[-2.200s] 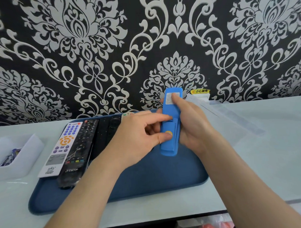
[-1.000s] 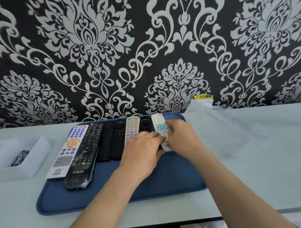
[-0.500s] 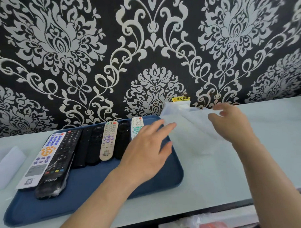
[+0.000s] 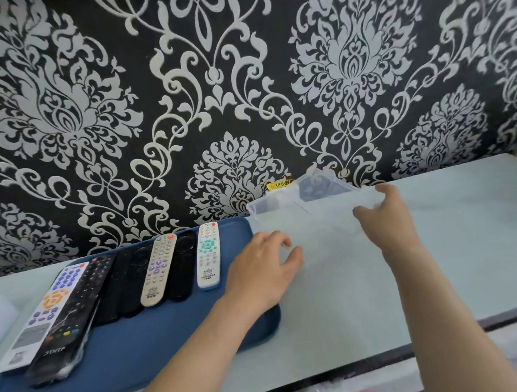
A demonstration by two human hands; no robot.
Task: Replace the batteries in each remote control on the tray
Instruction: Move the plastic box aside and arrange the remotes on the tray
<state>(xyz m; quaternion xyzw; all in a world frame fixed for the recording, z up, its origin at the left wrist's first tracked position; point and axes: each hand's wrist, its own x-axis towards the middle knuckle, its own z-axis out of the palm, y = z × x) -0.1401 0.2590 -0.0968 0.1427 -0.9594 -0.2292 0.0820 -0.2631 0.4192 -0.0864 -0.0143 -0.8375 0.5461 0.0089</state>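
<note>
Right hand (image 4: 384, 220) grasps far edge of clear plastic box (image 4: 319, 211), just right of blue tray (image 4: 157, 343). Left hand (image 4: 262, 269) loose, fingers curled at box near edge, contact unclear. Six remotes side by side on tray, buttons up; white-teal remote (image 4: 208, 256) rightmost. Half second ago both hands spread, reaching; box ungrasped.

Both hands (image 4: 263, 272) left the blue-backed remote (image 4: 208, 257) (now tray-laid) for the clear box (image 4: 311, 220).
</note>
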